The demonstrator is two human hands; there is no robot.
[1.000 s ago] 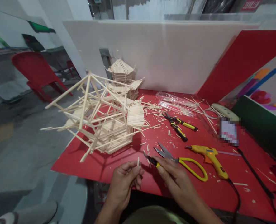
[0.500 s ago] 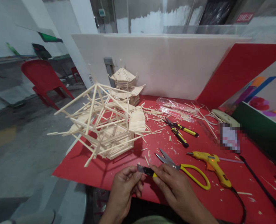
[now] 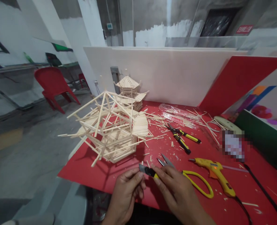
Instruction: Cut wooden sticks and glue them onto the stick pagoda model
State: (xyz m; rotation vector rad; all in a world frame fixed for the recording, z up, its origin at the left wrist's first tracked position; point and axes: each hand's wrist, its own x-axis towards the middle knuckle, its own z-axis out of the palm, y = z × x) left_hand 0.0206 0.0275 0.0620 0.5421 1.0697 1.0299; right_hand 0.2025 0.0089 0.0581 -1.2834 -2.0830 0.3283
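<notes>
My right hand [image 3: 176, 187] is wrapped round a utility knife [image 3: 149, 171] with a black and yellow body, its blade pointing left. Close to the blade tip, my left hand [image 3: 130, 190] has thumb and forefinger pinched together; what they hold, if anything, is too small to make out. Beyond my hands stands an open pavilion frame [image 3: 108, 125] of thin wooden sticks, with a slatted roof panel on its right side. Scissors [image 3: 197, 181] with yellow handles lie partly hidden behind my right hand.
A yellow glue gun [image 3: 214, 170] lies on the red tabletop [image 3: 82, 175] at the right. Behind it are black and yellow cutters [image 3: 182, 139] and bagged sticks [image 3: 178, 115]. A smaller finished pagoda [image 3: 128, 87] stands at the back, before a white board [image 3: 171, 75]. Stick scraps are scattered about.
The view has shifted, so the table and models appear slightly lower and further right. My hands keep nearly the same pose, with the knife blade still by my left fingertips.
</notes>
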